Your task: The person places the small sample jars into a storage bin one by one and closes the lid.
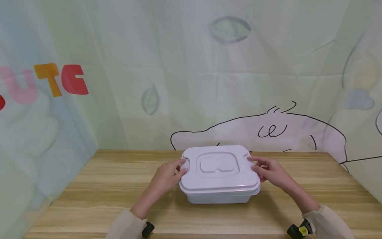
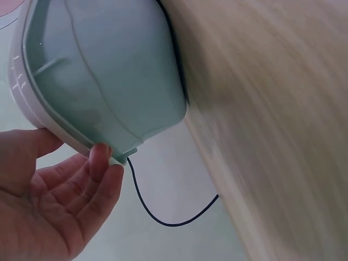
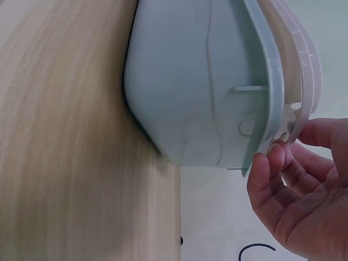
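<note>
A white rectangular lid [image 1: 217, 165] with a raised panel covers a pale blue-green plastic box [image 1: 219, 199] on the table. At its left side, my left hand [image 1: 168, 174] grips the edge, thumb on the lid and fingers beneath the rim in the left wrist view. Opposite, my right hand [image 1: 270, 171] pinches the lid's right edge between thumb and fingers. The right wrist view shows a gap there between the lid [image 3: 311, 70] and the rim of the box [image 3: 179, 81]. What the box holds is hidden.
The wood-grain table [image 1: 125, 186] extends on both sides of the box. Behind it hangs a pale printed curtain [image 1: 185, 83] with leaves, letters and a line-drawn figure. Dark wrist straps with devices [image 1: 298, 229] sit at both cuffs.
</note>
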`<state>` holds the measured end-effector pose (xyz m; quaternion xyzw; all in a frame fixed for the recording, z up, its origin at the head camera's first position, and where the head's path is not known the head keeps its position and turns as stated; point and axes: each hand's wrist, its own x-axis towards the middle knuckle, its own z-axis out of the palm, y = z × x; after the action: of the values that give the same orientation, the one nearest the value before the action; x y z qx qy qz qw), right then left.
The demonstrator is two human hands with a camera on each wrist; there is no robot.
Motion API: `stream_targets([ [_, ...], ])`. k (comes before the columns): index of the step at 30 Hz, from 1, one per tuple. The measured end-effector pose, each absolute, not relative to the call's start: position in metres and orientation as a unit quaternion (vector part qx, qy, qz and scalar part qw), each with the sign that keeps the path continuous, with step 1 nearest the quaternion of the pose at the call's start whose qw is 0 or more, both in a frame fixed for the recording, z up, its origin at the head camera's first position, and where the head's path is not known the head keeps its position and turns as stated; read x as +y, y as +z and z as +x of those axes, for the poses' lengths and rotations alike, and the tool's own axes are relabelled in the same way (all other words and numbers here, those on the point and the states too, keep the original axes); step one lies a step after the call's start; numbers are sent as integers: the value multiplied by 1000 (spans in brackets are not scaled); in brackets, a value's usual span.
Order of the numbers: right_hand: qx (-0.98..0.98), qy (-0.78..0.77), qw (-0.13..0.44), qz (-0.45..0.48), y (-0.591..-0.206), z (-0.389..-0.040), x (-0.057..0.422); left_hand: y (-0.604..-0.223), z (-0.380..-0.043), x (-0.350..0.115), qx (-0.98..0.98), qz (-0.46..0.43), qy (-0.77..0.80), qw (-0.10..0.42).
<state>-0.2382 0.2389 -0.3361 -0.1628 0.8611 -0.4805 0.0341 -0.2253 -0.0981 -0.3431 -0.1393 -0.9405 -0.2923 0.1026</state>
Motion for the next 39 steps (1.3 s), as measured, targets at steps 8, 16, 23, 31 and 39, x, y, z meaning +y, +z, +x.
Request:
stream_targets([
  [8, 865, -475, 41, -157, -342, -240, 242, -340, -224, -94, -948, -144, -266, 95],
  [16, 864, -477, 53, -150, -348, -241, 244, -341, -224, -92, -947, -141, -275, 87],
  [23, 860, -486, 53, -147, -353, -242, 245, -347, -227, -95, -925, -132, -347, 78],
  [31, 856, -495, 44, -141, -357, -241, 245, -353, -231, -97, -897, -113, -420, 71],
  [39, 853, -500, 42, -141, -359, -240, 245, -355, -232, -97, -884, -95, -455, 53],
])
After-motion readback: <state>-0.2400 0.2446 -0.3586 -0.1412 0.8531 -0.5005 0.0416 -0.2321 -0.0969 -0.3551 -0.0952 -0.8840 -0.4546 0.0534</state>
